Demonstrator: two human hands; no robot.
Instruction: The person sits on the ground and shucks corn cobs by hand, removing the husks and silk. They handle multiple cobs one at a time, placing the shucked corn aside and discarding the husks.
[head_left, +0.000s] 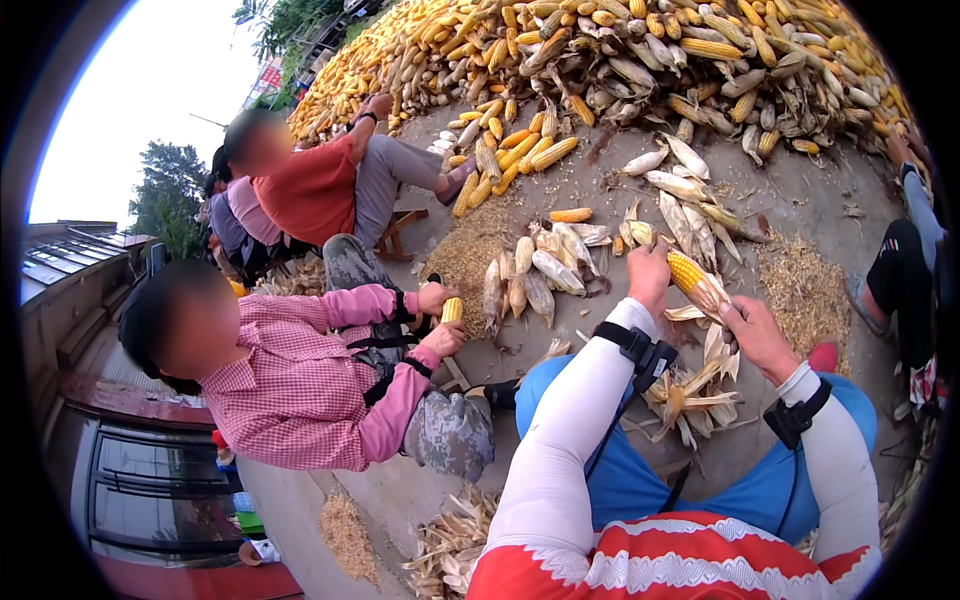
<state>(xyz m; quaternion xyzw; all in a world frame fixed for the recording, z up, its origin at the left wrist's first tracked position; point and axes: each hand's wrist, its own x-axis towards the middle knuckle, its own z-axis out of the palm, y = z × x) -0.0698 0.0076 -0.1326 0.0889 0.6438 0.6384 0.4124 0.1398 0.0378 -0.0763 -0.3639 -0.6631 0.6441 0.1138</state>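
Observation:
A partly husked ear of corn (691, 279) is in front of me, its yellow kernels bare at the upper end. Pale brown husk (705, 298) still wraps its lower end. My left hand (648, 276) is closed at the ear's upper tip; its fingertips are partly hidden. At the lower, husk-covered end, my right hand (759, 336) grips the ear with the thumb on top. Below my hands, loose stripped husks (694, 397) lie on the concrete between my knees. Unhusked ears (686, 196) are spread just beyond my left hand.
A large heap of corn (600, 52) rises at the back. Unhusked ears (536, 274) lie left of my hands. A person in a checked shirt (289, 375) sits at my left holding a cob (451, 310). Loose kernels (802, 289) cover ground at right, near another person's leg (900, 277).

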